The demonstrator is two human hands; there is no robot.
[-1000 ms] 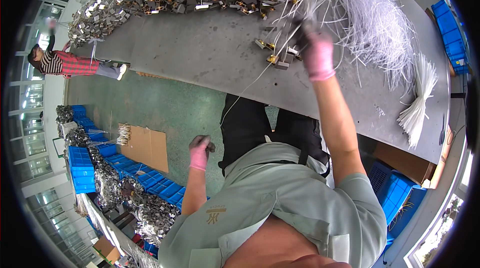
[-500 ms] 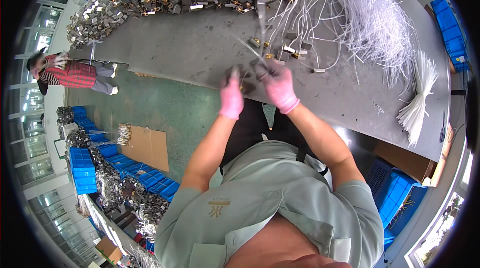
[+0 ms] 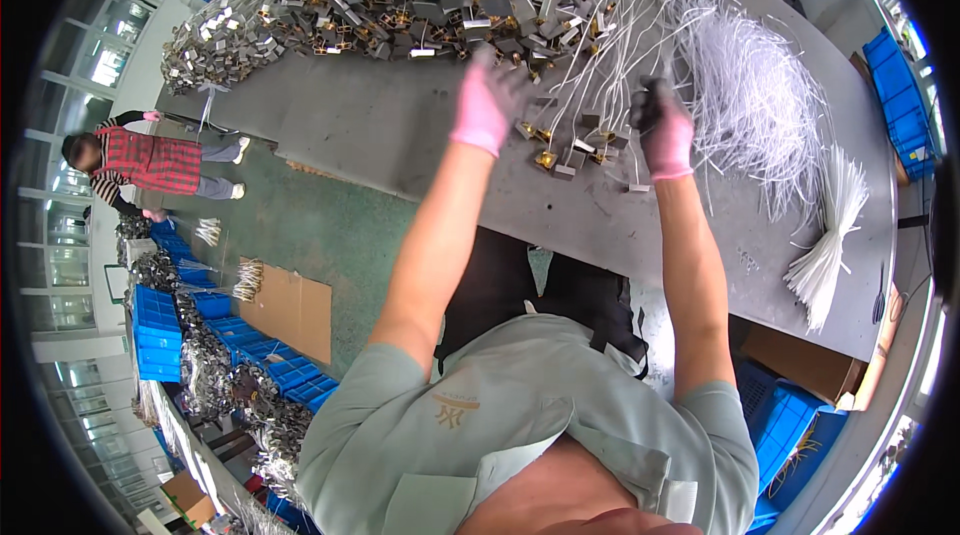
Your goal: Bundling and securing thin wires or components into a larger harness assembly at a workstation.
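My left hand (image 3: 485,105), in a pink glove with grey fingers, reaches over the near edge of a heap of small grey box-shaped metal parts with brass-coloured pieces (image 3: 440,10). Its fingers are smeared by motion. My right hand (image 3: 665,135), gloved the same way, is beside the left edge of a tangled heap of thin white strands (image 3: 745,85). Its dark fingers are curled together; what they hold, if anything, I cannot make out. Between the hands lies a small group of grey and brass parts (image 3: 575,147) with white wires attached.
The grey table (image 3: 370,125) carries a bundle of straight white strips (image 3: 832,235) at its right. Blue crates (image 3: 160,335) filled with metal parts line the left, near flat cardboard (image 3: 290,310). A person in a red checked apron (image 3: 150,160) stands beyond the table's left end.
My hands were close together at the table's near edge; now they are apart and farther forward, left toward the metal parts, right toward the white strands. The other person's arms have spread.
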